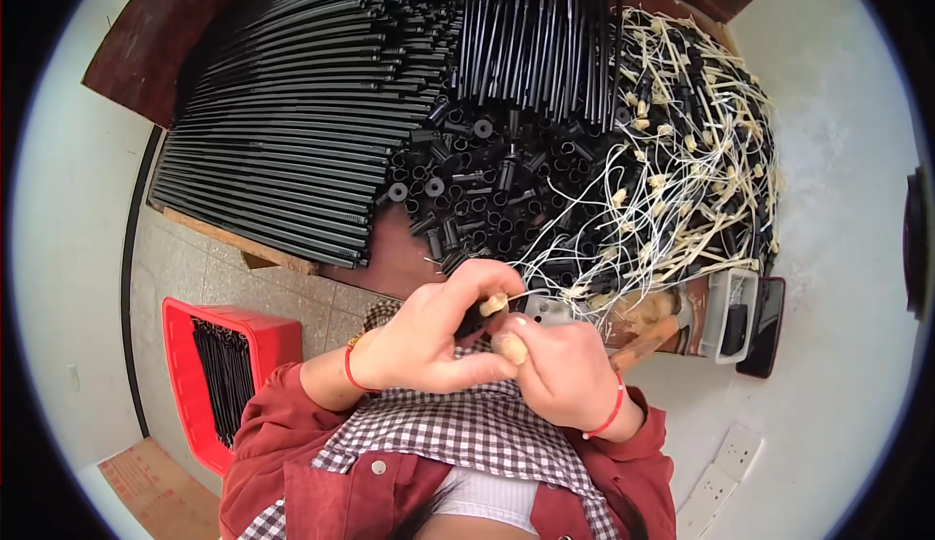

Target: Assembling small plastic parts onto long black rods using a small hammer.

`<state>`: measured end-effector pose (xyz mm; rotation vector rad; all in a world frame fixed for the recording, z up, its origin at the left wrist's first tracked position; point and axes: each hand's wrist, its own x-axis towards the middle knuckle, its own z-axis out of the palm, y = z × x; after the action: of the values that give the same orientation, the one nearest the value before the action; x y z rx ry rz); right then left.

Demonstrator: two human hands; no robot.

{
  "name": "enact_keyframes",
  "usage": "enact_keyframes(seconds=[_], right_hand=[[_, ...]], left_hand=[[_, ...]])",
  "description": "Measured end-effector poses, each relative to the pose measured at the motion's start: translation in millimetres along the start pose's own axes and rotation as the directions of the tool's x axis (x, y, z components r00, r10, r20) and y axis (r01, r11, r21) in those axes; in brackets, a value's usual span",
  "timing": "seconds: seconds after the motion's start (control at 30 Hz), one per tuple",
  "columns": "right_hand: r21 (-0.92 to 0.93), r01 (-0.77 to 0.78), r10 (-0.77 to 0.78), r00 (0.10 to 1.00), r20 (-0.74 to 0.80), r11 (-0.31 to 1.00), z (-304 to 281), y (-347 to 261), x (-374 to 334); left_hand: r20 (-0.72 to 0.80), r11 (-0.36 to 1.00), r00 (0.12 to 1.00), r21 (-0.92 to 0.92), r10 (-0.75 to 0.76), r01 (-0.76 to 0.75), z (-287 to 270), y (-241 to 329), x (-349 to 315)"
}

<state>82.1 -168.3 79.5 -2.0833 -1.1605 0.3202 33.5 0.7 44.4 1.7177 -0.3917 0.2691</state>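
Close together over the near edge of the table, both my hands are closed around small parts. My left hand [433,331] grips a black part [472,321] with a cream-coloured end piece [494,302] near its fingertips, and a thin white cord runs off to the right. Pressed against it, my right hand [565,372] pinches another cream-coloured piece [510,347], whose shape is mostly hidden by the fingers. Right behind the hands lies a pile of white cords [672,175] with cream ends and black parts. Short black tubular fittings [477,189] are heaped beside it.
Long black rods [292,141] fill the table's left side, with more black rods [536,34] at the back. A red bin [278,345] holding rods stands at left. At right are a wooden-handled tool [643,343], a clear plastic box [730,311], a dark phone-like slab [764,328] and a power strip [735,454].
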Motion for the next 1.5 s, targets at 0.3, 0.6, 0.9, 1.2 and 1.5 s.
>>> enact_keyframes(seconds=[0.3, 0.6, 0.9, 1.2, 1.5], right_hand=[[0.16, -0.172, 0.197, 0.967, -0.163, 0.972, 7, 9, -8], [0.408, -0.085, 0.212, 0.937, -0.279, 0.909, 12, 18, -11], [0.163, 0.262, -0.274, 0.96, 0.053, 0.951, -30, 11, 3], [0.297, 0.029, 0.023, 0.985, -0.17, 0.954, -30, 25, -53], [0.271, -0.094, 0.164, 0.955, -0.247, 0.958, -31, 27, -80]], left_hand=[[0.09, 0.893, 0.996, 0.449, -0.025, -0.018, -4, -3, -12], [0.032, 0.992, 0.996, -0.097, -0.08, 0.083, -9, 12, -12], [0.514, 0.966, 0.842, -0.087, -0.166, 0.244, -16, 13, 3], [0.136, 0.853, 0.977, 0.516, -0.164, 0.071, 2, -38, 199], [-0.002, 0.327, 0.902, 0.932, -0.431, 0.158, 64, -137, 296]])
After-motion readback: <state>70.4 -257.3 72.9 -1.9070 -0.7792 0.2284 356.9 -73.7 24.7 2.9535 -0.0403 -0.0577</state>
